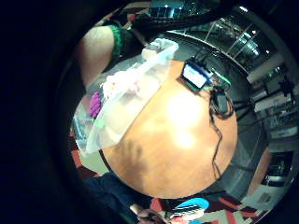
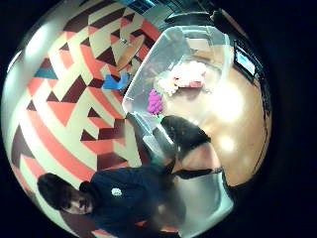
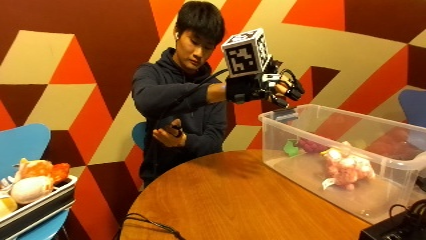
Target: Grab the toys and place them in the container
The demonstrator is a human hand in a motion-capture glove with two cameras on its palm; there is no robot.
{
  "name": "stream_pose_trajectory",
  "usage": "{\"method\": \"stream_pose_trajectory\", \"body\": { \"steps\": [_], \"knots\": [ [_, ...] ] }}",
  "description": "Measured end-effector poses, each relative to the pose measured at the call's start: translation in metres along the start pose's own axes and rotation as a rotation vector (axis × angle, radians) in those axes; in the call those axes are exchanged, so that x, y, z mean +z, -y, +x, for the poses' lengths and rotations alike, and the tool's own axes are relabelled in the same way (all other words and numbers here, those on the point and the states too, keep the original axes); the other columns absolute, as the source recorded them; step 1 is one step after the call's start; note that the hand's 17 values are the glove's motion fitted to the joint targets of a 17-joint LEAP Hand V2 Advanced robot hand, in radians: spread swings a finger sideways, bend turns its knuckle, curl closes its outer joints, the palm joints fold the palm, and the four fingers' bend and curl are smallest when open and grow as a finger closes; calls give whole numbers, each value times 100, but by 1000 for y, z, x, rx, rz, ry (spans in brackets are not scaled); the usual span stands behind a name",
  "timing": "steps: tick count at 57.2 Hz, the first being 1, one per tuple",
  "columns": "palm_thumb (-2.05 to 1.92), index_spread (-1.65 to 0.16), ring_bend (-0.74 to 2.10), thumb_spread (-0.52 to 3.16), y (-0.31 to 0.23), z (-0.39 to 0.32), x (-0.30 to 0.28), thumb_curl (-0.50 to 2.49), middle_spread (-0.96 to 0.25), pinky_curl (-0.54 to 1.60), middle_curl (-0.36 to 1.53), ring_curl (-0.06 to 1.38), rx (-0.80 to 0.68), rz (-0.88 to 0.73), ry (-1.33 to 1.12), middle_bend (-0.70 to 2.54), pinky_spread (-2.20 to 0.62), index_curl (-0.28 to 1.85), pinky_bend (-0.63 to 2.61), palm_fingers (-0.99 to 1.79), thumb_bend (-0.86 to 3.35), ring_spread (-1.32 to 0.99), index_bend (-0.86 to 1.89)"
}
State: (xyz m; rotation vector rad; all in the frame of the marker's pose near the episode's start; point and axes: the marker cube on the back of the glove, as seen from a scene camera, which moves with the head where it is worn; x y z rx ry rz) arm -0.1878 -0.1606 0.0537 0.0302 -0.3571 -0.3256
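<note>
Your gloved right hand (image 3: 263, 85), grip relaxed and empty, hovers above the clear plastic container (image 3: 399, 165), where a pink plush toy (image 3: 346, 167) and purple toy (image 2: 155, 101) lie; more toys wait in the side tray (image 3: 36, 205).

A round wooden table (image 3: 233, 195) carries a clear container (image 3: 346, 155) and black cables (image 3: 150, 222).

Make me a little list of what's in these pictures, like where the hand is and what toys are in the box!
person: sits behind the round wooden table
gloved right hand: raised above the near corner of the clear plastic container, fingers relaxed, holding nothing
bare hand: held near the chest
in the container: a pink and white plush toy, a purple toy, a green piece
on the table's edge: black cables and a small screen
off the table: more soft toys on a blue chair
</note>
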Motion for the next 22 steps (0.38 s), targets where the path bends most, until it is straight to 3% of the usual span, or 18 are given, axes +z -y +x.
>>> {"method": "stream_pose_trajectory", "body": {
  "steps": [22],
  "knots": [
    [14, -20, 39, 130, -52, 47, -30, 36, -4, 36, 50, 36, 60, 68, -7, 30, 4, 51, 73, 9, -1, -8, 19]
  ]
}}
